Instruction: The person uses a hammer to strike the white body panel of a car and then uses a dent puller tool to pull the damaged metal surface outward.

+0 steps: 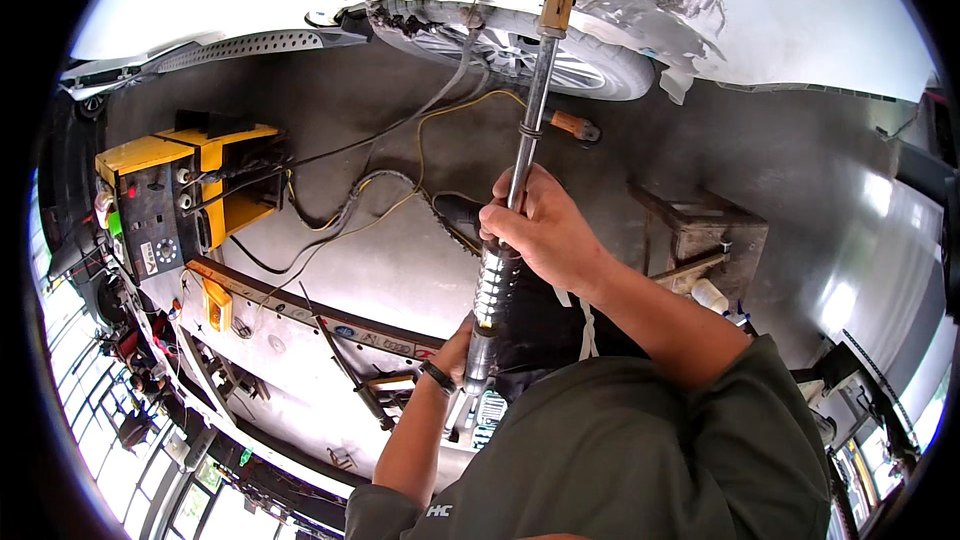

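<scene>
A white car (820, 30) spans the top, cut off there, its lower panel stripped and patchy above a wheel (610, 65). Below is a grey floor (330, 90). Towards its left edge stands a yellow-and-black machine (150, 200), with cables (384, 174) trailing towards the wheel; towards its right edge is a worn stool (720, 240). A long metal rod tool (525, 162) slants from the person's lap up to the bare panel, its tan end block (556, 12) at the bodywork. The right hand (548, 230) is closed firmly round the rod above a ribbed section; the left hand (455, 350) appears wrapped round the lower handle. An orange-handled tool (572, 124) lies beside the rod.

The step in hand looks like working the rod tool against the panel; the next move seems to call for a steady line and firm grip.

Whether the tip is fixed to the metal cannot be told. The left fingers are mostly hidden, and the cable ends by the wheel are unclear.
</scene>
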{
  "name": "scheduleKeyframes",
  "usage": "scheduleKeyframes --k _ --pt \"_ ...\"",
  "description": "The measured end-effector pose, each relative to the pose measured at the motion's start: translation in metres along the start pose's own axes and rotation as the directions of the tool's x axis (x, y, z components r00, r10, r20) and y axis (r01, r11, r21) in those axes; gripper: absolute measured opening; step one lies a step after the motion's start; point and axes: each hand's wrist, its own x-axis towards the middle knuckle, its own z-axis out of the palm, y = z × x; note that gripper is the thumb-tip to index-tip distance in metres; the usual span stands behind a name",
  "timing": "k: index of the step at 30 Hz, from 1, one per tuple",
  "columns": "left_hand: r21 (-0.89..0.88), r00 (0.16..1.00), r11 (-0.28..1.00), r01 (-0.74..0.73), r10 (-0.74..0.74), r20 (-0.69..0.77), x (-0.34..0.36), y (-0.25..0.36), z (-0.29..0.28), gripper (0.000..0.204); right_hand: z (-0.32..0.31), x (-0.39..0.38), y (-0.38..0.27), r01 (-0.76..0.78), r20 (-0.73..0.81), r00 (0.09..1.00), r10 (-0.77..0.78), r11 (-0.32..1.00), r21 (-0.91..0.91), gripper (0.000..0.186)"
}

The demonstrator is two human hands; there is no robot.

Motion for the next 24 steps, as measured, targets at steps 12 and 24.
scheduleKeyframes --k 12,24 --pt "0.010 0.992 0.999 -0.042 0.043 -0.121 -0.009 0.005 0.022 0.048 0.003 -0.002 -0.001 0.002 -0.027 1.000 -0.002 1.000 -0.002 0.021" --pt "0.051 1.000 0.998 0.021 -0.021 0.014 0.007 -0.005 -0.037 0.037 0.012 0.014 0.010 -0.039 -0.006 0.999 0.041 0.968 0.248 0.018"
